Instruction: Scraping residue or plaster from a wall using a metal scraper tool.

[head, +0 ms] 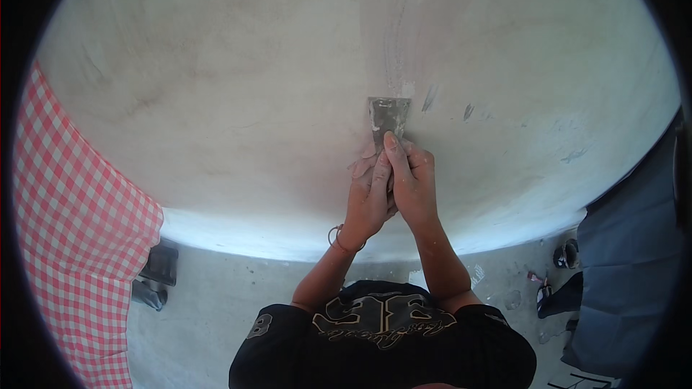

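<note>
Both hands meet at a putty knife (390, 113), its metal blade pointing up the pale plastered wall (259, 92). My right hand (415, 173) grips it, the thumb pressed along the lower blade. From the left, my left hand (370, 189) closes around the handle area, which the fingers mostly hide. Pale putty or dust coats the fingers of both hands. White residue marks the blade's edges. Just above the blade, a darker vertical band (397, 38) with a line of small dark marks runs up the wall. Short grey smears (430, 98) lie right of the blade.
Red-and-white checked cloth (75, 200) covers something on the left, with a dark furniture part (162, 265) below its edge. A dark blue-grey cloth (632, 281) hangs at the right. Shoes or similar dark items (566, 254) lie on the concrete floor (200, 324) beside it.
</note>
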{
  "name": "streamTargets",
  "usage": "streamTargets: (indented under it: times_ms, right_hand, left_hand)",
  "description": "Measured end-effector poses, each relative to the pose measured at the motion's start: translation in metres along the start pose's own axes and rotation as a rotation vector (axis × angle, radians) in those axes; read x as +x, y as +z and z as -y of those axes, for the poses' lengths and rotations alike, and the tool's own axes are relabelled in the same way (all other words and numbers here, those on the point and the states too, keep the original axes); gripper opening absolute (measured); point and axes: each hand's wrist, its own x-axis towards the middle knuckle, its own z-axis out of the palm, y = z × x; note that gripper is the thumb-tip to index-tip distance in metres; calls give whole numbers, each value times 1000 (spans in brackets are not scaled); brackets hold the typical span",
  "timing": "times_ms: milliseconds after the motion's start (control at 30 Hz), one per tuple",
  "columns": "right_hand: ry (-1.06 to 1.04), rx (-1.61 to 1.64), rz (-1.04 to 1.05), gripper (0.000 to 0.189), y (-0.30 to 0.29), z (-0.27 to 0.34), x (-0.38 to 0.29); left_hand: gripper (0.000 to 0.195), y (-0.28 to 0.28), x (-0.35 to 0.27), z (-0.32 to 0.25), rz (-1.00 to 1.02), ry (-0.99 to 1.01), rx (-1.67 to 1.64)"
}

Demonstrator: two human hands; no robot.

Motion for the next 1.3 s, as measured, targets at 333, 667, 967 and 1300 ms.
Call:
streamTargets:
  times_ms: [333,667,967,1300]
  right_hand:
    - [6,-236,-36,48,-9,-18,-16]
    - [79,-105,-19,53,1,-48,-35]
    - [156,-138,-64,52,2,-54,-28]
    - [125,-219,-28,52,27,-37,-28]
  left_hand:
    - [37,3,-17,40,-70,145,287]
    - [42,-10,-38,59,-75,86,415]
    - [39,-16,-32,41,-33,-12,262]
    - [45,-30,-41,45,-88,237,575]
